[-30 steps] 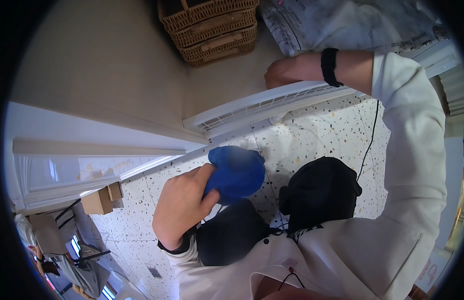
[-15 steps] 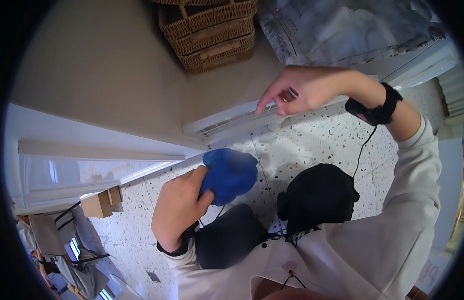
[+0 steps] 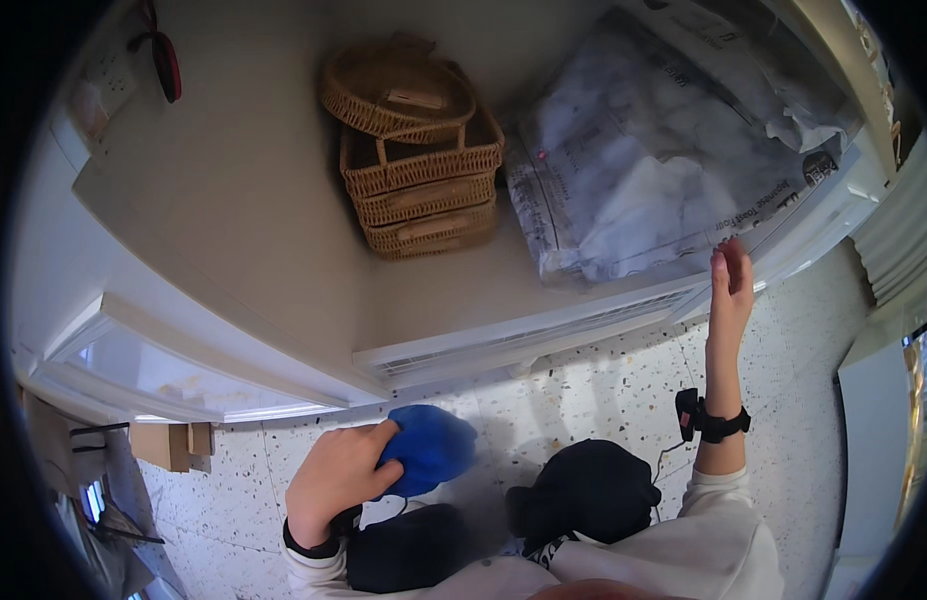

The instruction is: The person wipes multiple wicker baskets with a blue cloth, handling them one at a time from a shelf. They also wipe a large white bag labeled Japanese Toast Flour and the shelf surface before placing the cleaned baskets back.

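Note:
A bunched blue cloth [image 3: 431, 450] is pinched between the thumb and fingers of my left hand [image 3: 341, 477], low above the floor by my left knee. My right hand [image 3: 734, 278] reaches forward at the front edge of the white cabinet [image 3: 544, 318]. It looks open and holds nothing that I can see, with its fingertips close to the near corner of a large printed plastic bag [image 3: 624, 190]. Whether they touch the bag or the cabinet edge I cannot tell. The bag lies crumpled on the cabinet's bottom board.
Stacked wicker baskets [image 3: 424, 190] stand inside the cabinet, left of the bag. An open white cabinet door [image 3: 184, 385] extends to the left. Cardboard boxes [image 3: 164, 445] sit on the speckled floor [image 3: 234, 500] beneath it. My dark-clad knees [image 3: 594, 490] are in front of the cabinet.
My view has tipped up, showing more of the cabinet. My right hand has gone from hanging over the cabinet's front ledge to stretching right, near the bag's corner. My left hand still grips the cloth.

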Demonstrator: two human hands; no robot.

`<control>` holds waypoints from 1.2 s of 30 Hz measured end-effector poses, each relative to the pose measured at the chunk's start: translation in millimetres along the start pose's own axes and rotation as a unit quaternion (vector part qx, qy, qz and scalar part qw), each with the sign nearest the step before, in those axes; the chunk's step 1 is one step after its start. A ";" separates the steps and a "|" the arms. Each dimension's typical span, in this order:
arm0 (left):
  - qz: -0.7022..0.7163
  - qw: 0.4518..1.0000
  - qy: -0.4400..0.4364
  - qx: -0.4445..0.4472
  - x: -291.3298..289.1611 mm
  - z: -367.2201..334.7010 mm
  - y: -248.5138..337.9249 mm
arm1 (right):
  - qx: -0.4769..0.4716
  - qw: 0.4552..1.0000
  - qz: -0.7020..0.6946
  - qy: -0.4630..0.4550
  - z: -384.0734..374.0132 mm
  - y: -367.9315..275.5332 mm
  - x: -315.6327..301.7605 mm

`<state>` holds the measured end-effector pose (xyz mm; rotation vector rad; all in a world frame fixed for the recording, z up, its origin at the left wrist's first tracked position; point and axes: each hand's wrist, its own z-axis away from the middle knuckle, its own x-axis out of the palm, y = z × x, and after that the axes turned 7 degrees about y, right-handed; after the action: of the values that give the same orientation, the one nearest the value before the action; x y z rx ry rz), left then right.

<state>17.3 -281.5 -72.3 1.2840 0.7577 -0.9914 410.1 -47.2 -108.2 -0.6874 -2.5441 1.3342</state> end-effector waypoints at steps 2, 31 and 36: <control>0.009 1.000 0.009 0.011 0.8 -3.4 2.8 | -0.001 1.000 0.005 -0.005 -14.8 4.4 9.6; 0.062 0.928 0.367 -0.013 -42.9 -197.0 84.6 | -0.218 0.924 -0.028 -0.313 34.7 -74.2 105.4; 0.193 0.851 0.467 0.142 -58.2 -182.0 75.4 | -0.181 0.952 -0.016 -0.245 -14.3 -29.6 71.8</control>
<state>75.0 -92.3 -17.2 2.1196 1.0295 -0.0844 343.3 -16.7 -79.3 -0.3997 -3.2328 1.1479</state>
